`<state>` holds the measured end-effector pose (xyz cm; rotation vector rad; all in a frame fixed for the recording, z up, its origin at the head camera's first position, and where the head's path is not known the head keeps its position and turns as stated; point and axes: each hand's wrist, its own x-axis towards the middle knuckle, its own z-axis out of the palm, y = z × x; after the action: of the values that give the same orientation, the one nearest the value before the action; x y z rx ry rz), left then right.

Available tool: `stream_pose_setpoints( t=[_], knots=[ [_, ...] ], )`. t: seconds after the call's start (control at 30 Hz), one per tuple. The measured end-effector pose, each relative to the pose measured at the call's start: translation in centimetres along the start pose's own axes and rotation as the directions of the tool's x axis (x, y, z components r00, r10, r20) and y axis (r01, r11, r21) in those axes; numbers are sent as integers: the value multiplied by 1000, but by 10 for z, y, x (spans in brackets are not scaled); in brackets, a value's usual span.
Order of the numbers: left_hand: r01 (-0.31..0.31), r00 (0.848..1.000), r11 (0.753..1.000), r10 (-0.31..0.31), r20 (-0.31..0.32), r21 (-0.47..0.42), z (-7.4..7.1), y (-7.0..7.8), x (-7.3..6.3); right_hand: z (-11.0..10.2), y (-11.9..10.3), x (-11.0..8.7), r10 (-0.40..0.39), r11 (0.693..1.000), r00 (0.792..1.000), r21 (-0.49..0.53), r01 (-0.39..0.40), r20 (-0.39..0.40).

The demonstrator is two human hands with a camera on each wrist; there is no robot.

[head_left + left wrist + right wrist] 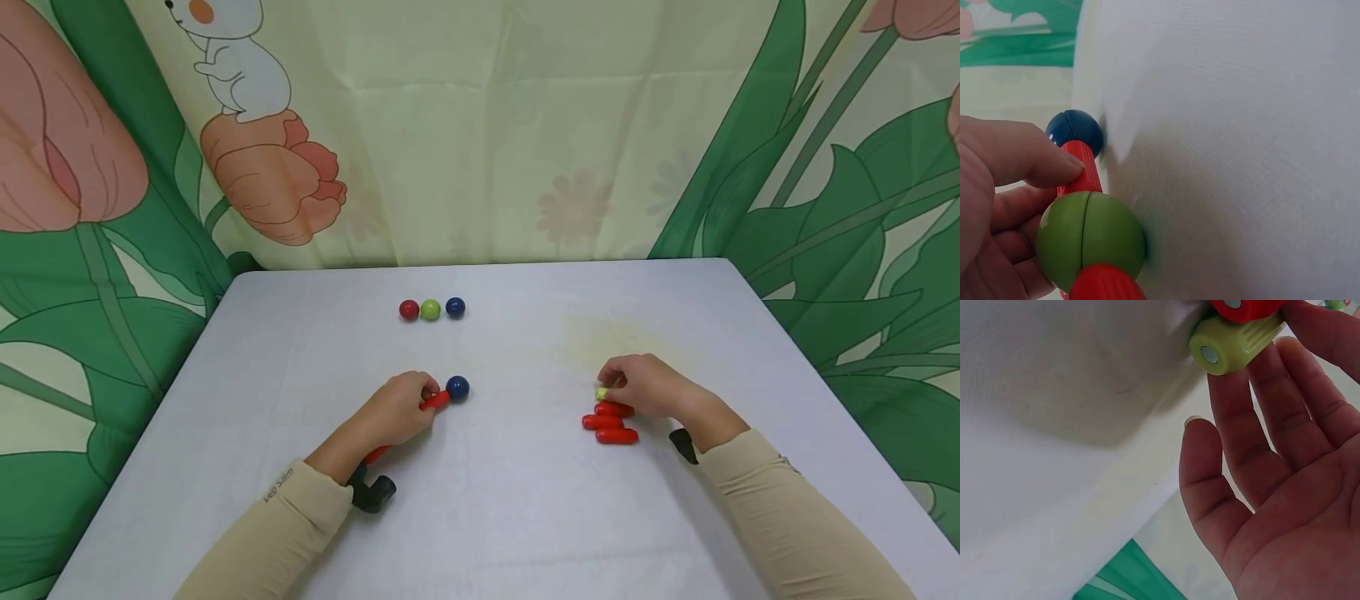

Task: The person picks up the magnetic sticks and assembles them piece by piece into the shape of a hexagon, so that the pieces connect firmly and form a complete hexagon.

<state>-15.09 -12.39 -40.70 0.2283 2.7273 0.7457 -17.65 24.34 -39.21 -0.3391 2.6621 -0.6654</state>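
Note:
In the head view my left hand (401,408) pinches a red rod (437,402) with a dark blue ball (457,388) at its far end. The left wrist view shows a green ball (1091,234) at the rod's near end, and a second red rod (1107,285) beyond it. From the head camera that green ball is hidden behind the hand. On the right, my right hand (648,385) holds a yellow-green rod (1232,347) between thumb and fingers. Several red rods (617,436) lie side by side just below this hand; one touches the yellow-green rod.
A red ball (408,310), a light green ball (431,309) and another dark blue ball (455,307) stand in a row toward the back of the white table (510,517). A printed curtain (480,167) hangs behind the table's far edge.

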Motion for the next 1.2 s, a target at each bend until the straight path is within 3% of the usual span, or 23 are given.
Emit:
stream_pose_setpoints(
  t=[0.23, 0.6, 0.93, 1.2],
  knots=[
    [-41, 999, 999, 42, -30, 35, -3, -1, 1, -1, -2, 4, -20, 1000, 999, -21, 19, -33],
    [-66, 998, 990, 65, 11, 122, -11, 16, 15, -2, -10, 11, -46, 997, 998, -71, 43, -45],
    [-18, 1000, 998, 19, -7, 52, -4, 18, 21, 12, -40, 34, -118, 987, 993, -116, 114, -26],
    [-37, 999, 999, 37, -11, 37, -2, 16, 21, 19, -66, 46, -188, 969, 982, -161, 186, -1]
  ],
)
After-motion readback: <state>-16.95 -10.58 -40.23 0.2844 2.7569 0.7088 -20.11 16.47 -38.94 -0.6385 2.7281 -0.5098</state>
